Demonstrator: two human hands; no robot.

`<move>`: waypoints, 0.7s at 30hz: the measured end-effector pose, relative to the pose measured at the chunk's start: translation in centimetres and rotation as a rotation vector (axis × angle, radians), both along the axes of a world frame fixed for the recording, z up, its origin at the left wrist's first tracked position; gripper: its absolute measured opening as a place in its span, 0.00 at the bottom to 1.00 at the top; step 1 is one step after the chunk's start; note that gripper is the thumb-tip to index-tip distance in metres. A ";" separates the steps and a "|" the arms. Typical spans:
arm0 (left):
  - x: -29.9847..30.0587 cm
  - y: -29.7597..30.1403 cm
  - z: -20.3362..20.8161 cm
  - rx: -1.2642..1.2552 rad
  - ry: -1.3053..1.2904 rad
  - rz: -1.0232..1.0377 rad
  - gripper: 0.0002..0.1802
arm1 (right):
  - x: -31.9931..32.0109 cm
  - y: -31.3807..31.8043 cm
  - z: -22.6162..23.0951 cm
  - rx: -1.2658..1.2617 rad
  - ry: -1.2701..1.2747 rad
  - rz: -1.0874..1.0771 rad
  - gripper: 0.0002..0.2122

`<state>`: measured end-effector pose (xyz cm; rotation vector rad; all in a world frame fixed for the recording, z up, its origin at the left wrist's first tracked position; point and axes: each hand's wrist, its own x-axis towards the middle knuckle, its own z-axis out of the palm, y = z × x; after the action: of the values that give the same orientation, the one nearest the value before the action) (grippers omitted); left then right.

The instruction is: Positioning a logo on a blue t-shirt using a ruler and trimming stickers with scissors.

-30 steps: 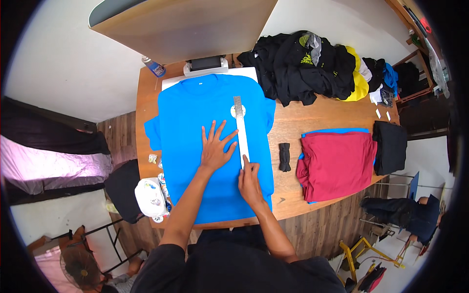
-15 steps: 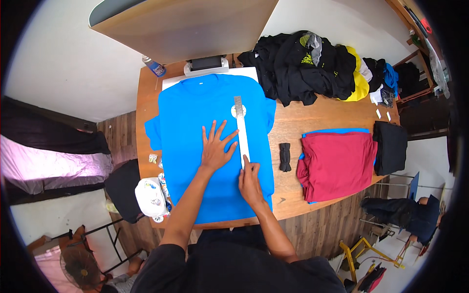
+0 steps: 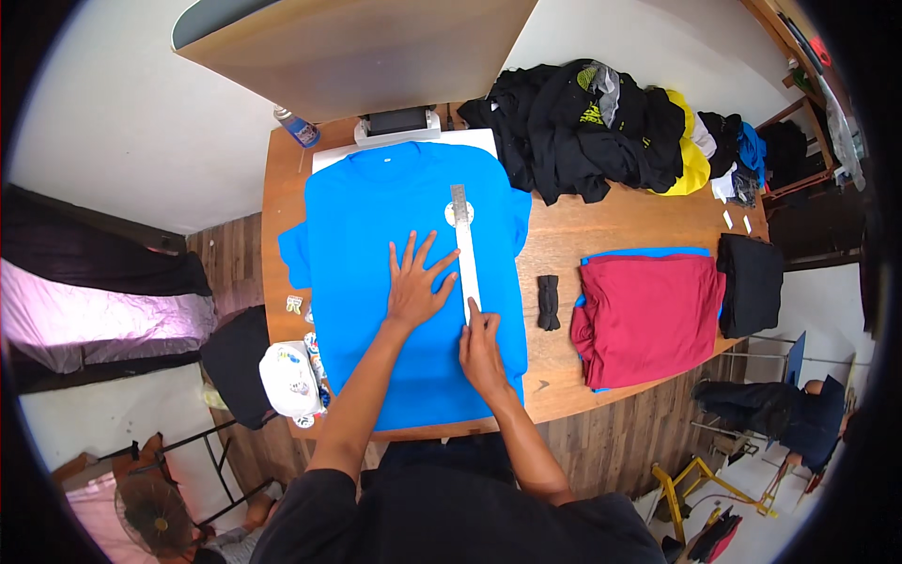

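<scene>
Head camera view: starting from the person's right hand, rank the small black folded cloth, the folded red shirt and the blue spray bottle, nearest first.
From the right hand:
1. Small black folded cloth, just to its right on the wooden table.
2. Folded red shirt, farther right.
3. Blue spray bottle, at the far left corner.

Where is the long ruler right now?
In the head view, the ruler lies lengthwise on the blue T-shirt, right of the flat left hand. The right hand presses its near end, and its far end reaches a pale round patch.
</scene>
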<state>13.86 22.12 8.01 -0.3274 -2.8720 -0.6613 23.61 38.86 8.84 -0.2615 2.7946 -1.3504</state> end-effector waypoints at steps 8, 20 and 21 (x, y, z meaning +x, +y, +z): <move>0.0 0.0 0.1 -0.003 0.016 -0.006 0.23 | -0.4 0.0 0.9 -0.003 -0.037 0.004 0.25; -0.1 -0.1 -0.3 0.014 -0.041 0.015 0.34 | 0.7 9.4 2.6 0.042 0.067 -0.205 0.26; 0.0 -0.2 -0.1 -0.013 -0.043 0.001 0.34 | 1.1 11.9 0.7 0.130 0.116 -0.215 0.27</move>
<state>13.85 21.96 7.89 -0.3172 -2.9182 -0.6582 24.71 50.81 9.53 -0.0365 3.0677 -1.2179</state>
